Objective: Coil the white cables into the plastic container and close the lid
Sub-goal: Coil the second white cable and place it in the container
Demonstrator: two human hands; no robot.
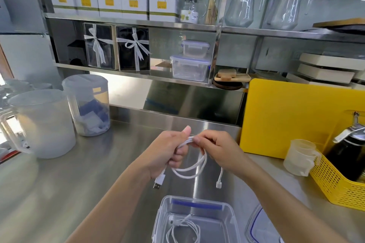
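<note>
A white USB cable hangs in loops above the steel counter, held at its top by both hands. My left hand grips the bundled loops, and the USB plug dangles below it. My right hand pinches the same bundle from the right, with the small plug end hanging under it. Below, at the front edge, stands the open clear plastic container with another coiled white cable lying inside. Its lid, clear with a blue seal, lies to the container's right, partly cut off by the frame.
A yellow cutting board leans at the right, with a yellow basket holding a dark bottle and a measuring cup in front. Two translucent pitchers stand at the left. Steel shelves behind carry boxes, containers and glass jugs.
</note>
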